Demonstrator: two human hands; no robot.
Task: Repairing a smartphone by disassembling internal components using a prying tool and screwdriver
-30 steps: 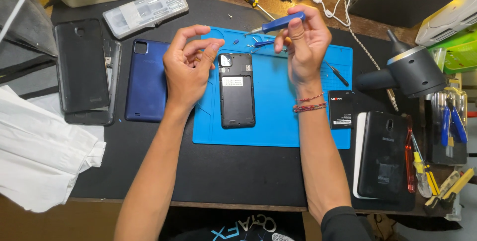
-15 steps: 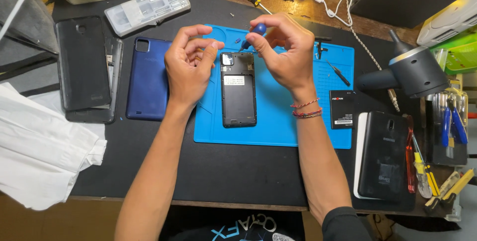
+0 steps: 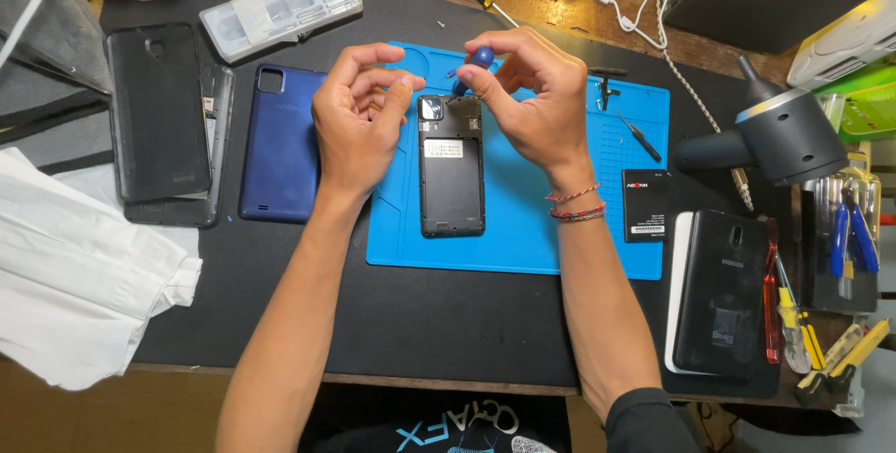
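An opened black phone [image 3: 452, 178] lies back-up on a blue work mat [image 3: 523, 229]. My right hand [image 3: 527, 98] grips a blue-handled screwdriver [image 3: 476, 61] whose tip points down at the phone's top edge. My left hand [image 3: 359, 117] hovers just left of the phone's top with fingers curled and thumb and forefinger pinched; anything between them is too small to see. A dark blue back cover [image 3: 280, 143] lies left of the mat.
A black phone and frame [image 3: 163, 122] lie at far left beside white cloth [image 3: 75, 285]. A clear parts case [image 3: 280, 10] sits behind. At right are a black battery [image 3: 644, 206], another black phone [image 3: 723, 290], a grey blower [image 3: 779, 140] and hand tools [image 3: 793, 313].
My right hand has swung the screwdriver from level above the mat down to the phone's top edge and moved left. My left hand has barely moved.
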